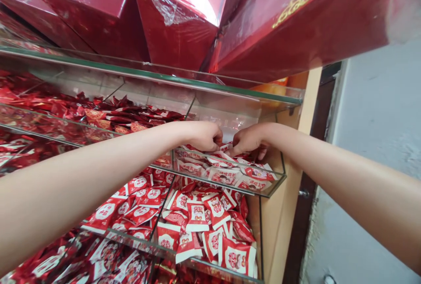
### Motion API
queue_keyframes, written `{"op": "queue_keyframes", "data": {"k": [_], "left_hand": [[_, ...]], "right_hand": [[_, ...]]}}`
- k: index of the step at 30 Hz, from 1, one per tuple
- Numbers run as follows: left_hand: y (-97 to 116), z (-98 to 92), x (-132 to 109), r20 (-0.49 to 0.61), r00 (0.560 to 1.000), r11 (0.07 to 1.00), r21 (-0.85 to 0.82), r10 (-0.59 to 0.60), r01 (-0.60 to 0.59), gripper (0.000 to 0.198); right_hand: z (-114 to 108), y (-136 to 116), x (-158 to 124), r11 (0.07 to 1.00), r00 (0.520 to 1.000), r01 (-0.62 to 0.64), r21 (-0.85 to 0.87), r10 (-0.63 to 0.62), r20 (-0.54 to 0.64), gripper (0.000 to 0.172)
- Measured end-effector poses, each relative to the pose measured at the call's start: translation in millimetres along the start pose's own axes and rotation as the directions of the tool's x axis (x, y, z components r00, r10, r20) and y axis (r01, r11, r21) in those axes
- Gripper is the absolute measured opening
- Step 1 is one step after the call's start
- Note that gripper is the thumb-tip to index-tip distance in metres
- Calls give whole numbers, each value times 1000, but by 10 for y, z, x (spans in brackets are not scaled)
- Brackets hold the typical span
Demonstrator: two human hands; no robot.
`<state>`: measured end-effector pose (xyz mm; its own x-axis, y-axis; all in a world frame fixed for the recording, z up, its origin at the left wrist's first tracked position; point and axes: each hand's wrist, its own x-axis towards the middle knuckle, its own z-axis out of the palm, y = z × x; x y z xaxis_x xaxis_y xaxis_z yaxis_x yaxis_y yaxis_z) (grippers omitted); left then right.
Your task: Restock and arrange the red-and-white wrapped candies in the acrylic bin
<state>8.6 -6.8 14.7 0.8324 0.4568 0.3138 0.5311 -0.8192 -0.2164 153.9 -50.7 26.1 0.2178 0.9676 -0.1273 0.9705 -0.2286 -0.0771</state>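
Head view: packets [224, 174] lie beneath both curled hands [205, 136] [249, 138], whose grip is unclear.

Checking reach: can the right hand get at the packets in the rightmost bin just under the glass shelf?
Looks like yes: the right hand is past the glass front and down at the packets; the glass shelf above seems to leave room.

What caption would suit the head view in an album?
Left hand and right hand among small packets in a glass compartment, beneath red boxes.
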Motion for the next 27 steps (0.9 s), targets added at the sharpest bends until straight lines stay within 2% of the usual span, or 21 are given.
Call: {"op": "queue_keyframes", "data": {"k": [3, 4, 6, 8, 9, 11, 13, 15, 18, 20, 24, 27], "left_hand": [[-6, -1, -6, -23, 1000, 1000, 0, -5, 5, 23], [-4, -2, -7, -27, 1000, 1000, -4, -3, 3, 23], [6, 0, -4, -42, 999, 1000, -16, 3, -4, 22], [21, 7, 11, -62, 998, 1000, -31, 1, -3, 22], [30, 12, 24, -74, 997, 999, -38, 2, -5, 22], [49, 22, 60, -82, 997, 999, -49, 17, -21, 22], [69, 29, 105, -91, 995, 999, -30, 30, -33, 23], [89, 30, 152, -107, 994, 1000, 27, 17, -14, 27], [109, 27, 215, -82, 996, 997, 74, -23, 29, 37], [118, 31, 247, -45, 999, 998, 59, -21, 24, 41], [133, 55, 277, -2, 1000, 997, 77, -19, 19, 37], [131, 65, 284, 10, 1000, 996, 90, -26, 25, 40]], "right_hand": [[2, 5, -27, 999, 1000, 23, 33, -23, -2, 35], [-3, 7, -40, 998, 998, 44, 50, -42, -46, 36], [-30, 17, -70, 993, 978, 103, 52, -91, -188, 49], [-85, 39, -101, 989, 923, 144, -14, -140, -357, 66], [-120, 54, -116, 985, 888, 153, -74, -170, -426, 69], [-191, 88, -144, 962, 844, 149, -227, -244, -478, 59], [-242, 110, -170, 916, 840, 124, -381, -301, -452, 40], [-253, 108, -194, 872, 867, 83, -483, -302, -397, 31], [-202, 67, -214, 827, 907, -12, -562, -227, -354, 37], [-154, 48, -203, 810, 922, -25, -586, -207, -326, 45], [-100, 77, -133, 788, 949, 119, -605, -269, -163, 61], [-108, 90, -116, 765, 961, 181, -618, -272, -55, 60]]}}
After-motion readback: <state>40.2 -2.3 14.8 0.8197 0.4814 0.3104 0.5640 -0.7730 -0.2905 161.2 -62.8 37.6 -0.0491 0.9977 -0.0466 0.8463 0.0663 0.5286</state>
